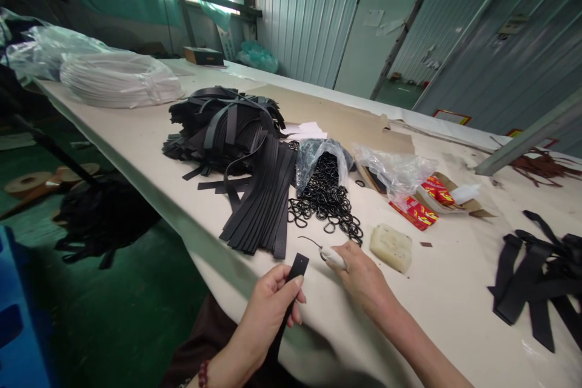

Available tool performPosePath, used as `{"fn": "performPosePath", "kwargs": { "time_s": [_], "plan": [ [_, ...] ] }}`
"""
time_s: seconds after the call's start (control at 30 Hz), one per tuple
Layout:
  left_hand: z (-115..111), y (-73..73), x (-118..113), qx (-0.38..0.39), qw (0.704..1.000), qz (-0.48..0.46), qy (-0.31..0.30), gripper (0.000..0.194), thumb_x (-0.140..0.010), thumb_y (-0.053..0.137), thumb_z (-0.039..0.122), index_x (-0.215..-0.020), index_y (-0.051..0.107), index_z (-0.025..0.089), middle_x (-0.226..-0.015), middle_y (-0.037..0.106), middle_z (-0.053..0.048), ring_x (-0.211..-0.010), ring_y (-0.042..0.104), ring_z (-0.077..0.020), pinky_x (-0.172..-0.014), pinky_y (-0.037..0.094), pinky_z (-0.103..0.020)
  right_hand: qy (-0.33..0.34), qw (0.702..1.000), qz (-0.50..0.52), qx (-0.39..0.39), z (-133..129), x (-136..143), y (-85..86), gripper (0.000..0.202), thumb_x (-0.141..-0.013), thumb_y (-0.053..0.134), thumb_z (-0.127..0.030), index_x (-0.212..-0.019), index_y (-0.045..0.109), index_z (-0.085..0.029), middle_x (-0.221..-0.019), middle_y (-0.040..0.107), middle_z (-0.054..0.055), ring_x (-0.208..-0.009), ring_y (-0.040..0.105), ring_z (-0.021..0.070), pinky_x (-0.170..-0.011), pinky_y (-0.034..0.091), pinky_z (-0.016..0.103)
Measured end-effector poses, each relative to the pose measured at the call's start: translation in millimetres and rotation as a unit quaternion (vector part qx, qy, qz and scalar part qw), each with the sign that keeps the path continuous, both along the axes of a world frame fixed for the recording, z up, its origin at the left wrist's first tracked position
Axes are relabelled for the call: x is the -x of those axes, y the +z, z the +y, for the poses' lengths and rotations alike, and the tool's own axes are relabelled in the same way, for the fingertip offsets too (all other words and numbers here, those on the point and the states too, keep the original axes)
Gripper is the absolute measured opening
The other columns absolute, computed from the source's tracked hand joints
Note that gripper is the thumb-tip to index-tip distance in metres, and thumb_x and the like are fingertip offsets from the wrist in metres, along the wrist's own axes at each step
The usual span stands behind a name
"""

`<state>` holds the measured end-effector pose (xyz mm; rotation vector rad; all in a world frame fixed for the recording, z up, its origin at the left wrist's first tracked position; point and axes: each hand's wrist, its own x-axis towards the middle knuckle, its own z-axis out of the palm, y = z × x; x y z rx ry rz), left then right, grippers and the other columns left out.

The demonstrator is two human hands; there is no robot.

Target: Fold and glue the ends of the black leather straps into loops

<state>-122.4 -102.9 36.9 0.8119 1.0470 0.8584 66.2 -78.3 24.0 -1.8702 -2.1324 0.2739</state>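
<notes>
Between the thumb and fingers of my left hand is a black strap, its end sticking up with a small hole near the tip. My right hand is closed around the pale handle of a hooked awl; its thin curved metal tip points left, above the strap end and apart from it. Just beyond my hands, black D-rings spill out of a clear plastic bag. A fanned row of black straps lies to their left. Near my right hand sits a yellowish wax-like block.
A large bundle of black straps is heaped behind the fanned row. Red packets and a crumpled plastic bag lie beyond the block. More black straps are at the right. A wrapped white coil stands far left, near the table edge.
</notes>
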Motion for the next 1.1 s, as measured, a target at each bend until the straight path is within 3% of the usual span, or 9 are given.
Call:
{"fn": "performPosePath", "kwargs": {
  "time_s": [0.23, 0.43, 0.57, 0.7, 0.87, 1.1],
  "plan": [
    [2, -5.2, 1, 0.021, 0.999, -0.024, -0.012, 0.024, -0.076, 0.058, 0.034, -0.064, 0.049, 0.015, -0.052, 0.053, 0.005, -0.037, 0.042, -0.0049, -0.041, 0.031, -0.017, 0.023, 0.999, -0.016, 0.018, -6, 4, 3.1, 0.018, -0.085, 0.047, -0.024, -0.097, 0.061, -0.023, -0.089, 0.058, 0.003, -0.068, 0.059, 0.0150, -0.059, 0.044, 0.024],
    [4, -5.6, 4, 0.019, 0.999, -0.023, -0.015, 0.025, -0.077, 0.056, 0.037, -0.067, 0.050, 0.016, -0.053, 0.053, 0.005, -0.037, 0.043, -0.0054, -0.039, 0.031, -0.018, 0.050, 0.998, -0.022, 0.009, 3, 10, 5.4, 0.019, -0.078, 0.044, -0.012, -0.080, 0.061, -0.020, -0.082, 0.058, 0.005, -0.069, 0.057, 0.0185, -0.055, 0.042, 0.026],
    [2, -3.8, 4, 0.019, 1.000, -0.007, -0.019, 0.027, -0.077, 0.055, 0.039, -0.066, 0.050, 0.015, -0.054, 0.055, 0.004, -0.035, 0.040, -0.0040, -0.037, 0.027, -0.016, 0.029, 0.999, 0.028, -0.014, -2, 17, 15.0, 0.017, -0.081, 0.043, -0.014, -0.072, 0.057, -0.019, -0.073, 0.058, 0.003, -0.065, 0.058, 0.0153, -0.059, 0.045, 0.024],
    [-2, -0.2, 1, 0.017, 0.999, 0.008, -0.046, 0.027, -0.075, 0.057, 0.040, -0.065, 0.053, 0.015, -0.049, 0.053, 0.004, -0.032, 0.036, -0.0037, -0.034, 0.025, -0.016, 0.041, 0.988, 0.149, -0.004, -21, 33, 31.1, 0.023, -0.083, 0.042, -0.016, -0.064, 0.054, -0.021, -0.064, 0.057, 0.000, -0.057, 0.058, 0.0119, -0.054, 0.046, 0.020],
    [-8, 6.1, -2, 0.000, 0.998, 0.027, -0.049, 0.025, -0.074, 0.059, 0.039, -0.065, 0.054, 0.016, -0.045, 0.050, 0.006, -0.033, 0.034, -0.0046, -0.035, 0.023, -0.017, 0.110, 0.974, 0.163, -0.114, -39, 39, 39.6, 0.025, -0.079, 0.042, -0.008, -0.089, 0.061, -0.020, -0.076, 0.064, 0.005, -0.068, 0.062, 0.0152, -0.060, 0.050, 0.023],
    [-17, 10.3, -7, -0.005, 0.999, -0.017, -0.032, 0.024, -0.077, 0.058, 0.037, -0.070, 0.058, 0.014, -0.049, 0.046, 0.006, -0.038, 0.034, -0.0045, -0.038, 0.025, -0.017, 0.157, 0.964, 0.071, -0.201, -54, 27, 32.9, 0.036, -0.084, 0.043, -0.012, -0.120, 0.049, -0.015, -0.092, 0.064, 0.013, -0.082, 0.063, 0.0187, -0.065, 0.053, 0.026]
  ]
}}
